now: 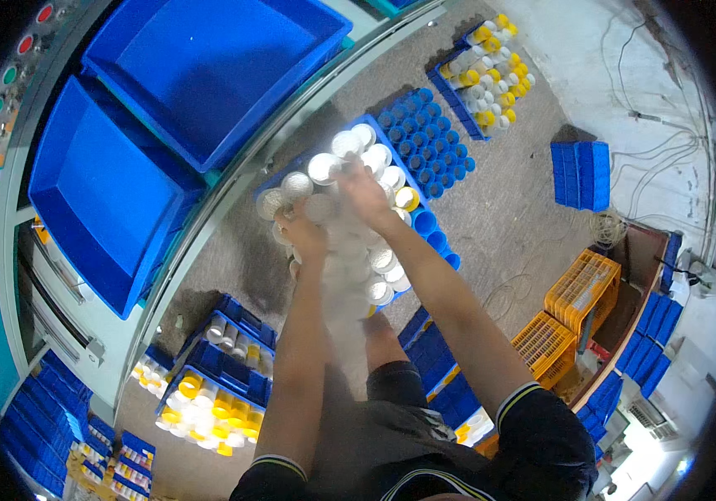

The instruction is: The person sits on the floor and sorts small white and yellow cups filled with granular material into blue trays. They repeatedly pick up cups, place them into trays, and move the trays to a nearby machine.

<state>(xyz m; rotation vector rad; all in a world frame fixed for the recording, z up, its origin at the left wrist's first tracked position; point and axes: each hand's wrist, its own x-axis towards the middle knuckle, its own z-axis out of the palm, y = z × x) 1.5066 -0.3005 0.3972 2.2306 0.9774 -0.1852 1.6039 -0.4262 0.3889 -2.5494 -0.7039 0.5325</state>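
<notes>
A blue tray (402, 159) in front of me is crowded with white cup-like cylinders (381, 260), packed side by side. My left hand (302, 231) reaches over the tray's left part, its fingers curled against a round white cup (272, 204). Slightly higher and to the right, my right hand (364, 199) is over the far cups, close to another white cup (325, 169). Motion blur smears its fingertips, so its grip does not show. One yellow-rimmed cup (407, 199) sits by the tray's right side. My forearms and a pale haze hide part of the tray.
Two large blue bins (233, 67) (103, 188) rest on the machine at left. Blue cups (429, 142) stand beyond the tray. Trays of white and yellow cups (491, 75) (212, 409) lie on the floor. Orange crates (583, 288) and stacked blue trays (581, 175) are at right.
</notes>
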